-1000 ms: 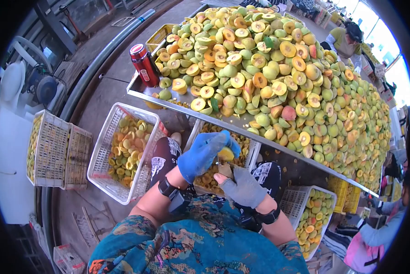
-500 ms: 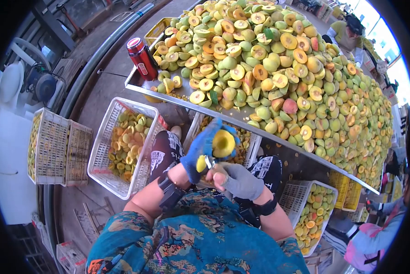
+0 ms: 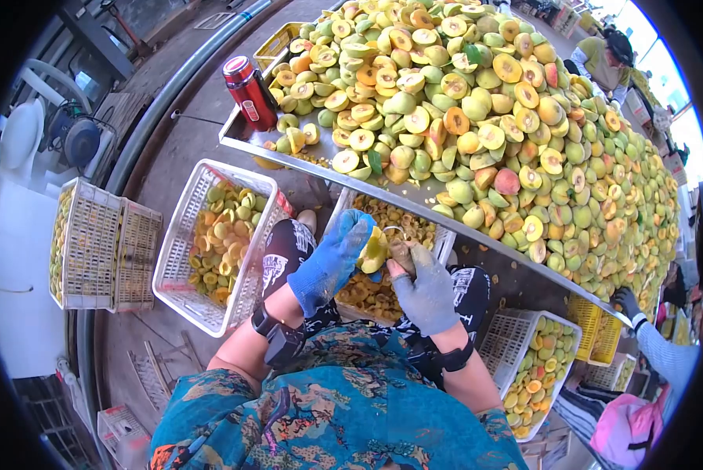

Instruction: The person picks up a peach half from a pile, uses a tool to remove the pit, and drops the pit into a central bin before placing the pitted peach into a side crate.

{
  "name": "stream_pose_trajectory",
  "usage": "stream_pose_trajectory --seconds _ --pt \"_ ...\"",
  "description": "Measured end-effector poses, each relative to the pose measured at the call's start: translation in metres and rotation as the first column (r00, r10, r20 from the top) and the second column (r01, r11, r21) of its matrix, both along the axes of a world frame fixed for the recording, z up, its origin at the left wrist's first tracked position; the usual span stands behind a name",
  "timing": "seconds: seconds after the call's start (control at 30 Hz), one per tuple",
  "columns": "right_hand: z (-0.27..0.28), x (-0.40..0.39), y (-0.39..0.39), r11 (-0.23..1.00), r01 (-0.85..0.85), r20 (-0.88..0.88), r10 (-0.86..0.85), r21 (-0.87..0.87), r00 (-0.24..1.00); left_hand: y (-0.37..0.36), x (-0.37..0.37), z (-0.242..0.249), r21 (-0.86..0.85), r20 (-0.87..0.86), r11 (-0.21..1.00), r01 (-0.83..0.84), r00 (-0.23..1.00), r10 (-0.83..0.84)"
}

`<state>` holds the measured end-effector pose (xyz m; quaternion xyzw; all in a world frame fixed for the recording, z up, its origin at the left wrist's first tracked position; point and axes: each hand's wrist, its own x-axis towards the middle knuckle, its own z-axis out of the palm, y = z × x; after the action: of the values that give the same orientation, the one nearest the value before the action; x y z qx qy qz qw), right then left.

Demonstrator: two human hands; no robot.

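My left hand (image 3: 334, 262), in a blue glove, is closed around a yellow-green peach half (image 3: 373, 252). My right hand (image 3: 426, 296), in a grey glove with bare fingertips showing, is closed on a small pitting tool with a thin curved metal loop (image 3: 396, 229). The loop stands up beside the peach half, close to its right side. Most of the tool's handle is hidden by the fingers. Both hands are over a white crate (image 3: 448, 241) between my knees, which holds brownish pits and scraps.
A metal-edged table (image 3: 320, 169) bears a big heap of halved peaches (image 3: 477, 102) and a red flask (image 3: 249, 92). White crates of peach halves stand left (image 3: 210, 305) and right (image 3: 551, 376). Another person's gloved hand (image 3: 625, 301) is at the table's right edge.
The peach half has turned from facing up to tilting sideways. My right hand has moved up and right, and the tool's loop now shows above its fingers. The neighbour's hand has reached the table edge.
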<state>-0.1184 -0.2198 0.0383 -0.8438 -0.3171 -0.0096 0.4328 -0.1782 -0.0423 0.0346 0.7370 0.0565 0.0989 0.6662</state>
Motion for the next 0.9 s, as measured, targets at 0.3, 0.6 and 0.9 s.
stream_pose_trajectory --seconds 0.3,0.6,0.9 --pt "-0.023 0.011 0.011 0.951 0.0 -0.08 -0.026 -0.308 0.996 -0.003 -0.008 0.032 -0.569 -0.208 0.812 -0.129 0.978 0.009" --pt "-0.051 0.01 -0.008 0.859 -0.156 -0.249 0.034 -0.488 0.968 0.175 -0.016 0.039 0.997 -0.049 0.081 -0.002 0.78 0.624" --pt "-0.02 0.0 0.007 0.881 -0.215 -0.297 0.09 -0.421 0.951 0.242 0.145 -0.074 0.981 -0.157 0.162 0.108 0.932 0.326"
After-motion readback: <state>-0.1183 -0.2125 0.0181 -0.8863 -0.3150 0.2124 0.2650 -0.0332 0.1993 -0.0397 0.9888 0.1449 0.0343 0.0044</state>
